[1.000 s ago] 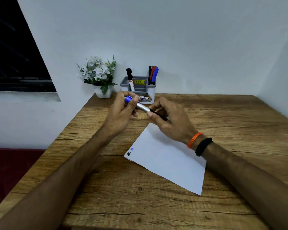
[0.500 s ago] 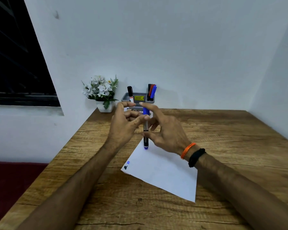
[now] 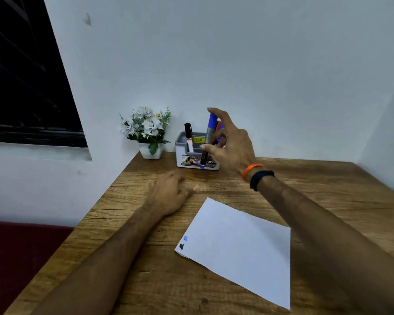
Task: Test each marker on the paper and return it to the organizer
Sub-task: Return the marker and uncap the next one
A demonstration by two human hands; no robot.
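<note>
Moved: both hands, which met at the blue marker over the paper a moment ago, have parted; the marker has gone from above the sheet to just in front of the organizer.
Meaning: the blue marker looks tested and capped, so this reads as its return trip; dropping it into a compartment is the step not yet done.
Table: wood-grain top; the organizer stands at its far edge by the wall.
Paper: white sheet, well in front of the organizer, lying askew; a black mark and a small blue mark at its near-left corner.
Right hand: raised just in front of the organizer, thumb and fingers pinching the marker; orange and black bands on the wrist.
Left hand: resting on the table in front and left of the organizer, fingers loosely bent, holding nothing.
Organizer: grey, compartmented, yellow sticker inside; a black-capped marker stands in its left compartment; red and blue caps show behind the right hand.
Blue marker: near upright, blue cap up, silver then dark barrel, lower end below the organizer's rim in front.
</note>
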